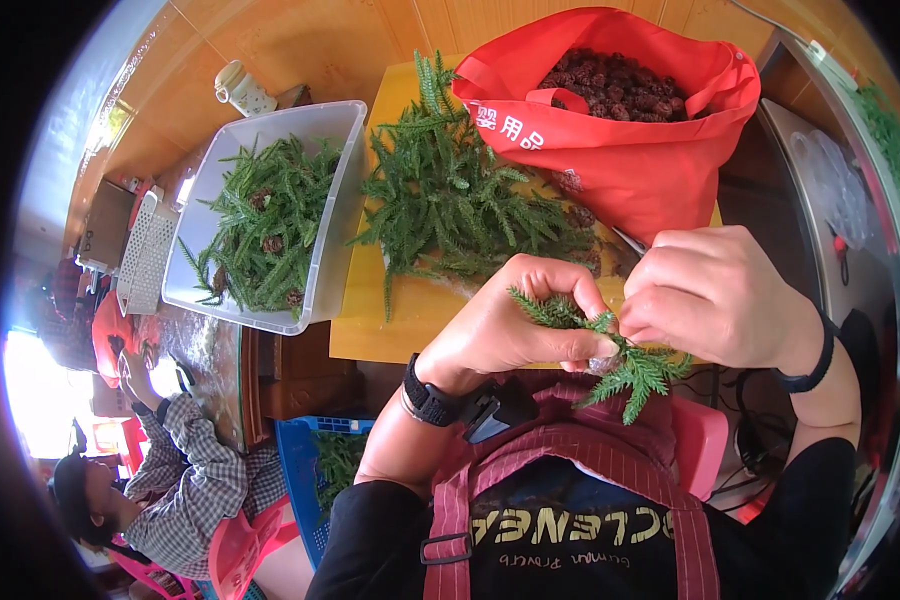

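Note:
Between my thumb and fingers, my left hand (525, 325) holds an artificial pine sprig (642, 375) whose needled tips stick out on both sides. My right hand (705, 300) is closed, its fingertips pinching the middle of the same sprig; exactly what lies under them is hidden. A small greyish-brown lump shows by the left thumb, too covered to identify. Just beyond my hands, a pile of green pine sprigs (450, 190) lies on the yellow board (370, 340), with a few pine cones (580, 217) at its right edge.
A clear plastic bin (355, 200) of sprigs and cones stands at the left. The red bag (640, 160) at the back right is full of pine cones. Below left sits a blue basket (295, 480) with greenery. A co-worker in a checked shirt (195, 470) sits at the far left.

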The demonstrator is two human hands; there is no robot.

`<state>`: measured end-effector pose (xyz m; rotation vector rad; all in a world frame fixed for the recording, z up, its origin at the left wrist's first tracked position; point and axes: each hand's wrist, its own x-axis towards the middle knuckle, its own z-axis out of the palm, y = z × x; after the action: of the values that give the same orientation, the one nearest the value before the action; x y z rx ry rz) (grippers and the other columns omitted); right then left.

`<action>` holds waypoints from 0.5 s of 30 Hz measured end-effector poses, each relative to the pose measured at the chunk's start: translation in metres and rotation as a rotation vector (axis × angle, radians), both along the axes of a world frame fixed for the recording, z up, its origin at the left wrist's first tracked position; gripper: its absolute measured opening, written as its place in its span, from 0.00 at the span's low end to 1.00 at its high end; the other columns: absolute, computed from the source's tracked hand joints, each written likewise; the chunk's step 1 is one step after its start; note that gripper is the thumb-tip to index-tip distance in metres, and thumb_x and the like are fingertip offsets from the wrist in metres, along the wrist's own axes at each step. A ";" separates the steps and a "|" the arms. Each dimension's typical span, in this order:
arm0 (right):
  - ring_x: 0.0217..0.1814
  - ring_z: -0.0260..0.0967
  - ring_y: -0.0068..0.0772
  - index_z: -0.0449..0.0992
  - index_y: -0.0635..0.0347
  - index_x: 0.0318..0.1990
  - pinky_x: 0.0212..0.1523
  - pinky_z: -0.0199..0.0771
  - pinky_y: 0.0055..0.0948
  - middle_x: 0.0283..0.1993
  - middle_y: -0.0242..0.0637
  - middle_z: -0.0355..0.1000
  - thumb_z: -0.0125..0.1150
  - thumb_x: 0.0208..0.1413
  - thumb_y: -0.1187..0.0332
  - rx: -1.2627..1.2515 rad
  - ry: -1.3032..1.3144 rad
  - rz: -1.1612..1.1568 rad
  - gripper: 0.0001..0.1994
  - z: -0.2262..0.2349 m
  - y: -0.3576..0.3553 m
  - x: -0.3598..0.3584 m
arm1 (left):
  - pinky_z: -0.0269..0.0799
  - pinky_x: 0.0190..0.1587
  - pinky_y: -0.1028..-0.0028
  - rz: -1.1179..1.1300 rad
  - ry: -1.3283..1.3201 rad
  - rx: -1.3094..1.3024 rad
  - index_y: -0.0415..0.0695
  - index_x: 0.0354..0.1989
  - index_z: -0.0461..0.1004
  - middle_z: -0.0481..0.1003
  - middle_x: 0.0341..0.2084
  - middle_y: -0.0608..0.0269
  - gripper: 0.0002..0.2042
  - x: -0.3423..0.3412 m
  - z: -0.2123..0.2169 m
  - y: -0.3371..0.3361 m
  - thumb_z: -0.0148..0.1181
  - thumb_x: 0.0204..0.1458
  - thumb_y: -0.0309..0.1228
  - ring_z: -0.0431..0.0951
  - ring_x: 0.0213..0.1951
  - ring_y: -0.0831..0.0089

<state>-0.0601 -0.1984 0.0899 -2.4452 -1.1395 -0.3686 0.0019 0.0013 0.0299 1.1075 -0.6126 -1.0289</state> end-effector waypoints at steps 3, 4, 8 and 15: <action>0.24 0.65 0.33 0.69 0.58 0.24 0.22 0.65 0.29 0.23 0.31 0.65 0.66 0.35 0.71 -0.175 -0.013 -0.121 0.10 0.008 0.004 -0.007 | 0.69 0.29 0.81 0.117 -0.297 0.079 0.38 0.24 0.72 0.75 0.23 0.67 0.07 -0.003 0.008 -0.001 0.65 0.39 0.18 0.74 0.25 0.82; 0.24 0.65 0.33 0.69 0.58 0.24 0.22 0.65 0.29 0.23 0.31 0.65 0.66 0.35 0.71 -0.173 -0.011 -0.121 0.10 0.007 0.005 -0.007 | 0.69 0.29 0.81 0.117 -0.295 0.081 0.38 0.24 0.72 0.75 0.23 0.67 0.07 -0.005 0.005 -0.003 0.65 0.39 0.18 0.74 0.25 0.82; 0.26 0.66 0.36 0.69 0.59 0.27 0.26 0.66 0.30 0.24 0.34 0.65 0.61 0.39 0.74 -0.120 0.190 -0.323 0.07 0.001 0.004 -0.006 | 0.69 0.32 0.81 0.391 -0.926 0.163 0.38 0.24 0.71 0.75 0.24 0.68 0.07 -0.012 0.006 -0.007 0.65 0.41 0.21 0.73 0.28 0.85; 0.33 0.68 0.37 0.73 0.60 0.35 0.33 0.68 0.30 0.32 0.37 0.70 0.57 0.42 0.76 0.220 0.397 0.010 0.09 0.011 -0.009 0.003 | 0.66 0.26 0.84 0.158 -0.161 0.011 0.40 0.24 0.69 0.73 0.20 0.69 0.09 0.000 0.002 0.000 0.66 0.42 0.21 0.71 0.23 0.87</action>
<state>-0.0569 -0.2071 0.1005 -2.1899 -0.8886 0.0002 0.0015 0.0014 0.0314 1.2368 -0.6369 -0.8132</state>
